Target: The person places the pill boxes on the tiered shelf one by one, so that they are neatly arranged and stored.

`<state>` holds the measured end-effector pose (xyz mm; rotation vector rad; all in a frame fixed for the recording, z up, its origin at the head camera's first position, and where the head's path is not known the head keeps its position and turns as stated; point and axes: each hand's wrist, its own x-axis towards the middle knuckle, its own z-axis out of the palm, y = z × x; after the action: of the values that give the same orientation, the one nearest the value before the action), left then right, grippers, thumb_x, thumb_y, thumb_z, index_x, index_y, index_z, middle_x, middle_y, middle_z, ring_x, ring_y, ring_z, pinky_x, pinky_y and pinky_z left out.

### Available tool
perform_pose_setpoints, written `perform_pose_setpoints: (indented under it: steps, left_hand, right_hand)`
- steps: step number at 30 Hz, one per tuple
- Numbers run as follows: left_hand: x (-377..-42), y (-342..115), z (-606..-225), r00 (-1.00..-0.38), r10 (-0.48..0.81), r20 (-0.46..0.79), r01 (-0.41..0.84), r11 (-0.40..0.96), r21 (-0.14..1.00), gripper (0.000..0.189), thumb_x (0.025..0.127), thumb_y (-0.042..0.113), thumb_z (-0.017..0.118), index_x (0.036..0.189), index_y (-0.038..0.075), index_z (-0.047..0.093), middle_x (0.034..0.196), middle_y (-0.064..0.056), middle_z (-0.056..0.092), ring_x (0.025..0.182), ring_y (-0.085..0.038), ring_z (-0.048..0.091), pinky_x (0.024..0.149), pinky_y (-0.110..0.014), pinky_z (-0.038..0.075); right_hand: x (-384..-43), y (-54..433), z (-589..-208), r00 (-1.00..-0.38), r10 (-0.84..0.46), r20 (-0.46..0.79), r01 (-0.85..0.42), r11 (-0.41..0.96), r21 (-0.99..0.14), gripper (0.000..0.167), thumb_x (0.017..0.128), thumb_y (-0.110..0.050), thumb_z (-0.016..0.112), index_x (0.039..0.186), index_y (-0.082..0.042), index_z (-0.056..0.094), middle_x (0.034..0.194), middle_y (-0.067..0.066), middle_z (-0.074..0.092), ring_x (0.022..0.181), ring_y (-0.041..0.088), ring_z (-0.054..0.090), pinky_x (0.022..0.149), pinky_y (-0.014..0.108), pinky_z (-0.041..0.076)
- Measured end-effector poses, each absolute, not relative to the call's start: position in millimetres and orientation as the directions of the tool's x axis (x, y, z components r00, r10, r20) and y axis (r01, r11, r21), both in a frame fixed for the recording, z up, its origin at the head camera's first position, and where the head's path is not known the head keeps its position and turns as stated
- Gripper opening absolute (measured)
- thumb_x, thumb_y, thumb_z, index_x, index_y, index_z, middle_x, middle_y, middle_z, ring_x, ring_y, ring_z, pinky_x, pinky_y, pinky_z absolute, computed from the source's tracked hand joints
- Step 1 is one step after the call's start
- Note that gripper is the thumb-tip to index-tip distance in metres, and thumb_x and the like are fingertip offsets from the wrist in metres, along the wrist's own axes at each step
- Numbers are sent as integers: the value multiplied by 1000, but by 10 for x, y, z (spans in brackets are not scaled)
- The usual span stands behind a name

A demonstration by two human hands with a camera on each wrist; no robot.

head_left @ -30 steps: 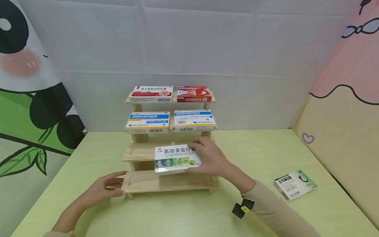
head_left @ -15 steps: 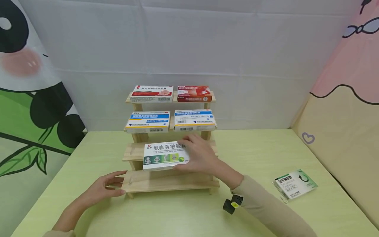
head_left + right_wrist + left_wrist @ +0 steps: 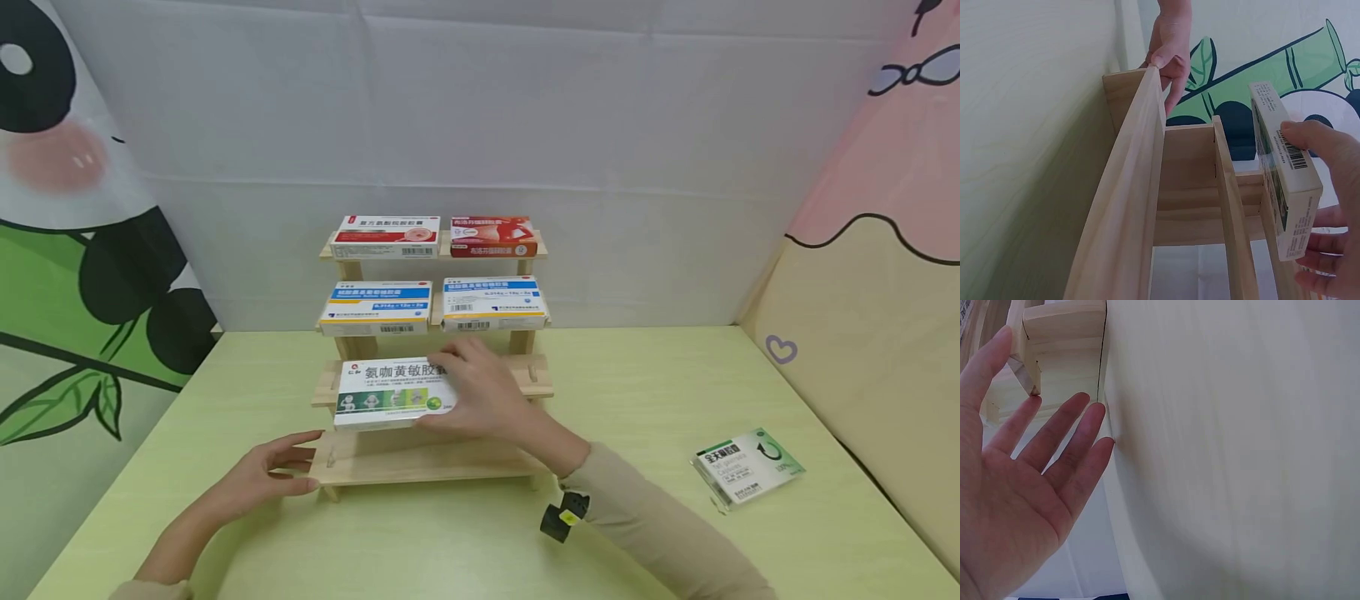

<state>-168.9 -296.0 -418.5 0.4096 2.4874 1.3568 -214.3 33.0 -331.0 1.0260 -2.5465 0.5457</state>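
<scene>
My right hand (image 3: pixel 483 392) grips the right end of a white and green medicine box (image 3: pixel 386 398), thumb on its front edge and fingers behind. The box is over the left part of the second-lowest tier of a wooden stepped stand (image 3: pixel 420 467); in the right wrist view the box (image 3: pixel 1285 169) looks apart from the boards. My left hand (image 3: pixel 262 475) holds the left end of the lowest tier between thumb and index finger. In the left wrist view the other fingers of the left hand (image 3: pixel 1029 494) are spread, off the wood.
Two blue and white medicine boxes (image 3: pixel 375 308) lie on the tier above. On the top tier are a red and white box (image 3: pixel 386 237) and a red box (image 3: pixel 492 237). Another green and white box (image 3: pixel 748 468) lies on the table (image 3: pixel 637 400) at right. White cloth hangs behind.
My right hand has carried the white and green medicine box leftwards and slightly up, towards the left end of the second-lowest tier. The left hand has stayed in place on the stand.
</scene>
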Motion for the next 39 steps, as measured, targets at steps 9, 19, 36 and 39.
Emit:
perform_pose_setpoints:
  steps: [9, 19, 36, 39]
  left_hand:
    - [-1690, -2944, -4187, -927, 353, -124, 89, 530, 843, 68, 81, 17, 68, 135, -6, 34, 121, -29, 50, 104, -36, 54, 76, -27, 49]
    - [-1691, -2950, -4194, -923, 372, -98, 120, 522, 845, 67, 81, 16, 68, 134, -8, 35, 119, -30, 51, 99, -20, 58, 75, -24, 48]
    - [-1712, -2941, -4219, -930, 349, -112, 101, 537, 837, 69, 81, 18, 69, 135, -6, 34, 122, -30, 49, 104, -37, 54, 76, -30, 50]
    - [-1713, -2944, -4225, -931, 347, -115, 99, 541, 835, 68, 81, 18, 69, 135, -6, 34, 122, -30, 49, 104, -37, 54, 77, -32, 50]
  right_hand:
    - [-2174, 243, -3335, -708, -562, 428, -689, 685, -238, 79, 61, -58, 74, 120, -8, 58, 115, 3, 50, 104, 14, 42, 85, 26, 40]
    - [-2183, 128, -3348, -738, -553, 386, -664, 697, -271, 77, 63, -59, 73, 120, -9, 57, 113, 1, 50, 101, 12, 41, 81, 24, 39]
    - [-2193, -53, -3386, -813, -478, 332, -578, 730, -365, 76, 62, -56, 75, 118, -9, 59, 110, 0, 50, 96, 11, 41, 78, 22, 38]
    - [-2207, -75, -3399, -816, -481, 320, -575, 729, -371, 75, 62, -56, 75, 119, -9, 59, 110, 1, 50, 97, 12, 41, 79, 23, 38]
